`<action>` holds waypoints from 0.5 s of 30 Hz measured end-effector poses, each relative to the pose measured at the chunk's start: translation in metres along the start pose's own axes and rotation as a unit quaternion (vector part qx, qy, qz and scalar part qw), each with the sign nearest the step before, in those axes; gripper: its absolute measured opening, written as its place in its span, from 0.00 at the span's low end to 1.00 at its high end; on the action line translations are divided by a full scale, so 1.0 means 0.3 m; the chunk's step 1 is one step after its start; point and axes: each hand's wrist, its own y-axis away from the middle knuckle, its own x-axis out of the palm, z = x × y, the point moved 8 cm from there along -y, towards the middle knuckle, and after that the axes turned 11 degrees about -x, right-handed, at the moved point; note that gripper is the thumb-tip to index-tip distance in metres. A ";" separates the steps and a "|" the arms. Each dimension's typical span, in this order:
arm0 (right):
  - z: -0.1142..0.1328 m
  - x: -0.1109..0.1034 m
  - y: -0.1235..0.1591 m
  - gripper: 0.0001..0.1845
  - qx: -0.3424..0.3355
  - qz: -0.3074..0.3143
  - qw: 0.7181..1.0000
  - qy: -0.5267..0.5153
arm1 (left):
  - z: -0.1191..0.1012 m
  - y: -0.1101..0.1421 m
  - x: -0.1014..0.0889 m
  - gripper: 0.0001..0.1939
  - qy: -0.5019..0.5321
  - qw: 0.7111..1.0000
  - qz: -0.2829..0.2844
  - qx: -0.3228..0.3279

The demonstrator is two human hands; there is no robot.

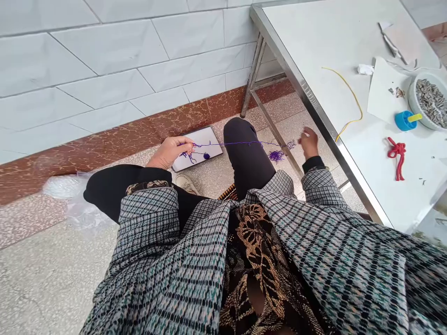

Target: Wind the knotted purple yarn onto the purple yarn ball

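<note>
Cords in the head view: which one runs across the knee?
The purple yarn, running from the left hand over the right knee toward the right hand; the yellow cord and knotted red cord lie on the table.

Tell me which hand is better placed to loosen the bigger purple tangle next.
Probably the right hand: the bigger purple tangle is nearer it, while the left hand pinches purple thread beyond the right knee.
</note>
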 end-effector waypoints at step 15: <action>0.532 0.536 0.134 0.08 -0.120 0.437 0.831 -0.323 | -0.060 0.055 0.027 0.26 0.172 0.983 0.064 0.019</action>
